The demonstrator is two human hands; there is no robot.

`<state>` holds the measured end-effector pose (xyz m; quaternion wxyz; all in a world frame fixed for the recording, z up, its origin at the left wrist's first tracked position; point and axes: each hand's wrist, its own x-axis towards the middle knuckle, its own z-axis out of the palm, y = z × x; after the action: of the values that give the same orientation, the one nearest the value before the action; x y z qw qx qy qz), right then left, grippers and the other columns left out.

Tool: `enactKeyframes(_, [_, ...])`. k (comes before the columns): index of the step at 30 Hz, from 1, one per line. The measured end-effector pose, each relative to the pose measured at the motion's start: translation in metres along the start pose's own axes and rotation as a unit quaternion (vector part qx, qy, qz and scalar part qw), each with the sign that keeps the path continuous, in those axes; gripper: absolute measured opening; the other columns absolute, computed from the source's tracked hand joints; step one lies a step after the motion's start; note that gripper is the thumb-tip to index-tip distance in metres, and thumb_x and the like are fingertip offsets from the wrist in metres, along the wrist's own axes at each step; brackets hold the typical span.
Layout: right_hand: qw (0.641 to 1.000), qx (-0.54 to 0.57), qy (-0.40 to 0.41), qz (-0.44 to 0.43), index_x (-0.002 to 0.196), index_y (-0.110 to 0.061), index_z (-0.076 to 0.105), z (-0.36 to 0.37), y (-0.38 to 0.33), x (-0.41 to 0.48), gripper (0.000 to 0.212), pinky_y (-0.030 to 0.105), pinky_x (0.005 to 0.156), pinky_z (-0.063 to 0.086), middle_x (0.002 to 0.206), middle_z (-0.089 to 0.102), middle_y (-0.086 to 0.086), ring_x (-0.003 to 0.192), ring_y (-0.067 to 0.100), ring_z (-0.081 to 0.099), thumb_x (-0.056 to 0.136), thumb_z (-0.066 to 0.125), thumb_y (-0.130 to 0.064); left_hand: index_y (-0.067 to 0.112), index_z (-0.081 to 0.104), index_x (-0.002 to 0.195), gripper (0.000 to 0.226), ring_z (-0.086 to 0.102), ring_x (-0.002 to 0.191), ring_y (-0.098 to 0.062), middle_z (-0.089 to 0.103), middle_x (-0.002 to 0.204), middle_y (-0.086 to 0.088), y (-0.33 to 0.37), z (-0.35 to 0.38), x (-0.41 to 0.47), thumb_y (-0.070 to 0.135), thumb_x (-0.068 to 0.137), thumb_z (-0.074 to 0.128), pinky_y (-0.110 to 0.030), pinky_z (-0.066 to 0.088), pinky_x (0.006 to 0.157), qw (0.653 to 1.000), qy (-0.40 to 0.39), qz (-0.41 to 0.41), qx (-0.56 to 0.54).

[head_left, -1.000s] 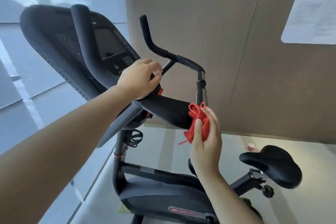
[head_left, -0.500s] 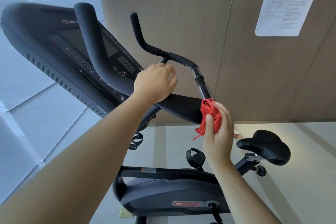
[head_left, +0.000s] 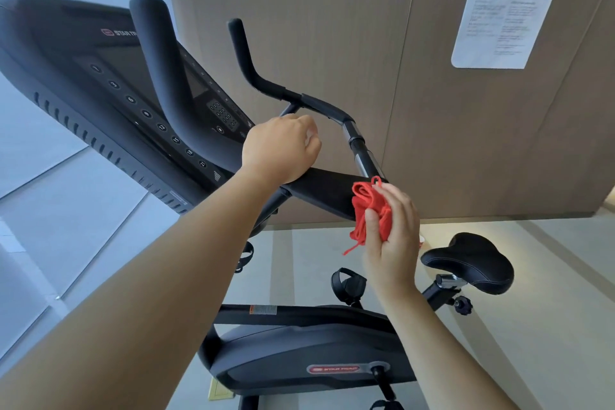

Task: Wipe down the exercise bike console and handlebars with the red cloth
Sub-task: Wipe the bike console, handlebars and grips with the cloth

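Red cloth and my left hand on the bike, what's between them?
The head view shows a bare stretch of black handlebar pad between the left hand and the red cloth.

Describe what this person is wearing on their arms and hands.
Nothing shows. The left forearm and right forearm are bare for their whole visible length, with no sleeves or cuffs. The left hand and right hand are ungloved, and no watch, bracelet or ring is visible on the sides the camera sees.
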<state>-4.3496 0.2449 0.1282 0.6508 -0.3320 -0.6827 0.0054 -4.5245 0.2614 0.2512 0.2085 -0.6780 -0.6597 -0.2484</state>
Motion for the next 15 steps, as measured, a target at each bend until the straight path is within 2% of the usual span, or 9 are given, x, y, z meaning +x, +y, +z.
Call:
enactKeyframes(3, [0.995,-0.014,-0.032,-0.094,0.119,-0.008,0.054,0.008,-0.021,0.002,0.044,0.037,0.105,0.036,0.122,0.058,0.011,0.119,0.027,0.049,0.098,0.037,-0.042,0.025,0.06,0.109,0.03,0.059,0.094,-0.023,0.063,0.106,0.004,0.0,0.0,0.001,0.034,0.093,0.036,-0.031,0.04,0.065,1.0,-0.003,-0.009,-0.004])
enactKeyframes(7, [0.964,-0.179,-0.056,-0.189,0.127,-0.016,0.05,0.022,-0.012,-0.003,0.04,0.038,0.098,0.04,0.131,0.049,0.005,0.12,0.026,0.046,0.096,0.044,-0.04,0.024,0.059,0.11,0.032,0.059,0.094,-0.023,0.063,0.106,0.003,-0.001,0.002,0.001,0.035,0.092,0.035,-0.032,0.041,0.065,1.0,-0.007,-0.012,0.004])
enactKeyframes(9, [0.956,-0.195,-0.057,-0.214,0.131,-0.016,0.045,0.02,0.0,-0.004,0.041,0.038,0.099,0.039,0.134,0.043,0.005,0.12,0.026,0.046,0.095,0.048,-0.037,0.024,0.059,0.11,0.032,0.059,0.095,-0.024,0.063,0.107,0.002,-0.004,0.002,0.002,0.036,0.092,0.035,-0.033,0.042,0.066,1.0,-0.011,-0.019,0.007])
enactKeyframes(11, [0.962,-0.175,-0.06,-0.201,0.132,-0.012,0.043,0.012,0.012,-0.004,0.046,0.035,0.104,0.036,0.135,0.042,0.006,0.122,0.026,0.045,0.095,0.049,-0.039,0.024,0.059,0.109,0.032,0.059,0.096,-0.024,0.063,0.107,0.002,-0.004,0.002,0.003,0.036,0.091,0.035,-0.033,0.042,0.068,1.0,-0.016,-0.024,0.01])
enactKeyframes(15, [0.984,-0.091,-0.091,-0.124,0.133,-0.011,0.039,-0.005,0.029,0.0,0.054,0.029,0.111,0.027,0.136,0.04,0.004,0.125,0.025,0.042,0.096,0.037,-0.05,0.025,0.059,0.108,0.033,0.059,0.094,-0.024,0.063,0.105,0.002,-0.003,0.003,0.003,0.037,0.091,0.034,-0.034,0.044,0.068,0.999,-0.018,-0.028,0.017])
